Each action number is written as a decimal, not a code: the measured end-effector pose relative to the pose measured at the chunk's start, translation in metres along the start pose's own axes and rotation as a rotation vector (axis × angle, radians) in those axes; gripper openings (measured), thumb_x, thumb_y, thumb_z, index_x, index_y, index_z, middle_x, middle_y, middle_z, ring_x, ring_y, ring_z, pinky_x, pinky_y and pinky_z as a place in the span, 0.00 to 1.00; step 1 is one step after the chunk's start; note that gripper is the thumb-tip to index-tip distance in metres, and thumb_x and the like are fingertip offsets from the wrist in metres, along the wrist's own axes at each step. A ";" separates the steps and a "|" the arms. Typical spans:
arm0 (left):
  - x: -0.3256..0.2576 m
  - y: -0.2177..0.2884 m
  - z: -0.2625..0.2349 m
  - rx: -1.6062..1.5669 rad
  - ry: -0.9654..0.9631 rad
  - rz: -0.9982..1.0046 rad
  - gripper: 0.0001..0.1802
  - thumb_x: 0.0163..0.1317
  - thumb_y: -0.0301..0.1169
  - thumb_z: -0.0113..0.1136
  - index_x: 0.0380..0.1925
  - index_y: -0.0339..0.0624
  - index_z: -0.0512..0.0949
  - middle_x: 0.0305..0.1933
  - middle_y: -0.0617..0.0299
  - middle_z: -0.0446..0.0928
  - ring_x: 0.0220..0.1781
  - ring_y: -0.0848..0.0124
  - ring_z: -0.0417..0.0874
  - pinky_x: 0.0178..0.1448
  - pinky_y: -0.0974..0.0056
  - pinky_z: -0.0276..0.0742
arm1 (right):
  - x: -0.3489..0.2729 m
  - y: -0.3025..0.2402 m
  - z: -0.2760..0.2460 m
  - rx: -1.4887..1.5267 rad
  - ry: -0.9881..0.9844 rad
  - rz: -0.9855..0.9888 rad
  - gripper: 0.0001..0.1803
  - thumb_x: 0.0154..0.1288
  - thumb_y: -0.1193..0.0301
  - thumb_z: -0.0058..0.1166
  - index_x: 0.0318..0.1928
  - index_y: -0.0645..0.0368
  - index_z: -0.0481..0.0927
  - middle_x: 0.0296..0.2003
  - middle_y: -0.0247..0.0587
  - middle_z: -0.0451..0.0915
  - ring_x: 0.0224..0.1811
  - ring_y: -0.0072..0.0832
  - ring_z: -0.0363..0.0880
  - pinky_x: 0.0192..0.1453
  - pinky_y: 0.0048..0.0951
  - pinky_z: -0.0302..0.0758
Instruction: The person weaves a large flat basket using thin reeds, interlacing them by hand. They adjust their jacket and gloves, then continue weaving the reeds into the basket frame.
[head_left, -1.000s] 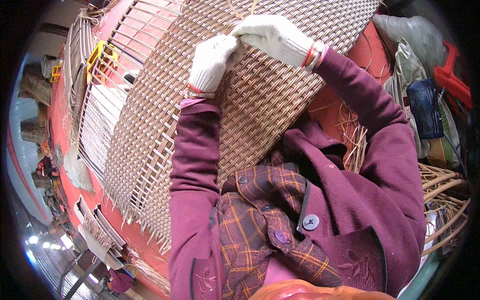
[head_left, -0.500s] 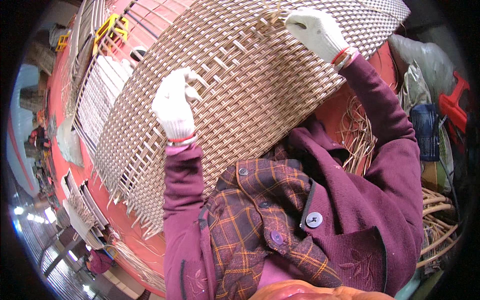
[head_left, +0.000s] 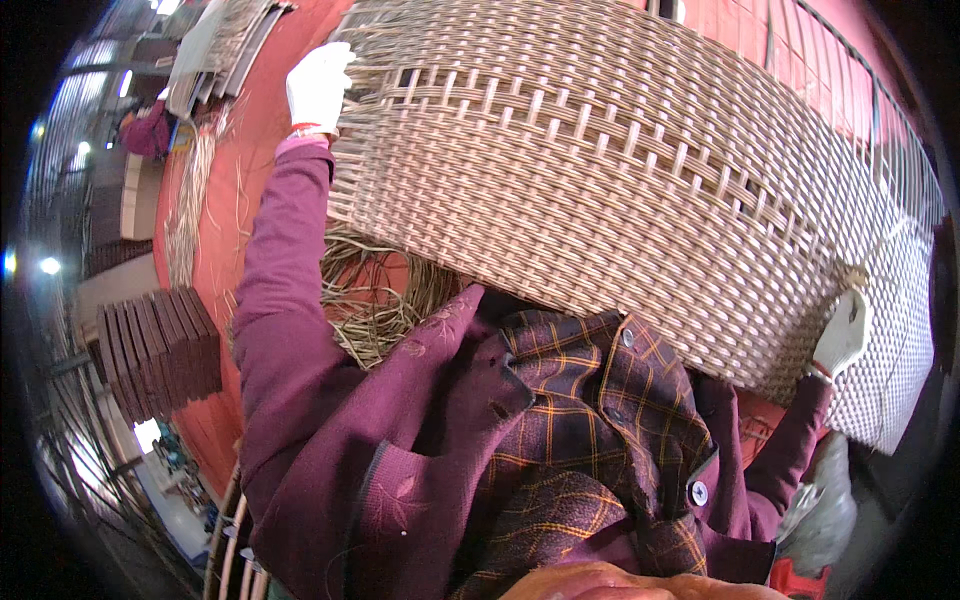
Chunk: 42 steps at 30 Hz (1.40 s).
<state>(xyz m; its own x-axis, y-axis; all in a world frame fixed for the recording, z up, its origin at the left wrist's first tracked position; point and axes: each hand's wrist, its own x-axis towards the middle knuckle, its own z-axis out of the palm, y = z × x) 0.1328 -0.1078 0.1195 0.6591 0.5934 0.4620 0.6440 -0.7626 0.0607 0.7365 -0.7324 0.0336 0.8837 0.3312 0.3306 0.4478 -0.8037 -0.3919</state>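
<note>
A wide woven wicker panel (head_left: 520, 190) of flat brown-grey strands spreads before me, with a row of wider gaps running lengthwise through it. My left hand (head_left: 318, 90), in a white knit glove, is at the panel's left end beside the loose strand ends. Its fingers are curled, and what they hold is too blurred to make out. Far to the right, my right hand (head_left: 842, 337), also gloved, is closed over the panel. A small bundle of wicker strands (head_left: 853, 276) shows at its fingertips; the palm side is partly hidden.
Loose strands (head_left: 375, 300) lie in a heap under the panel's near edge. Red sheeting (head_left: 215, 225) covers the surface below. Stacked brown slats (head_left: 160, 350) stand at left; another person (head_left: 148, 130) is farther off. A metal frame (head_left: 870, 100) shows beyond the panel.
The view has swung round, so the panel now lies across it from left to right. My left hand has moved from the panel's middle to its left end. My hands are farther apart.
</note>
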 end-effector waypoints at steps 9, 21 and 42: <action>-0.022 -0.045 0.024 -0.364 -0.395 -0.119 0.19 0.73 0.28 0.56 0.60 0.40 0.86 0.52 0.61 0.89 0.42 0.75 0.86 0.44 0.65 0.83 | 0.000 0.000 -0.016 0.032 0.020 -0.123 0.21 0.83 0.61 0.55 0.60 0.67 0.85 0.54 0.48 0.89 0.55 0.41 0.86 0.67 0.38 0.77; 0.017 -0.025 -0.012 0.098 -0.614 0.330 0.16 0.74 0.35 0.55 0.47 0.39 0.87 0.49 0.48 0.89 0.51 0.50 0.88 0.60 0.50 0.82 | -0.005 -0.007 -0.012 0.144 -0.010 -0.093 0.21 0.83 0.63 0.52 0.65 0.62 0.84 0.63 0.50 0.85 0.62 0.38 0.83 0.68 0.35 0.76; -0.039 -0.261 0.070 0.866 -0.703 0.095 0.19 0.78 0.36 0.47 0.46 0.41 0.88 0.51 0.51 0.89 0.56 0.52 0.88 0.61 0.47 0.81 | -0.028 -0.033 0.027 0.287 0.487 -0.219 0.09 0.72 0.74 0.65 0.50 0.61 0.89 0.42 0.46 0.89 0.45 0.39 0.89 0.55 0.33 0.83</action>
<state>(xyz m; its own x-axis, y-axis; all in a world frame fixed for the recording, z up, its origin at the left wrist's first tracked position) -0.0336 0.0860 0.0241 0.6166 0.7648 -0.1869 0.4520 -0.5383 -0.7113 0.7005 -0.7016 0.0140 0.6334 0.1546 0.7583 0.6908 -0.5546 -0.4639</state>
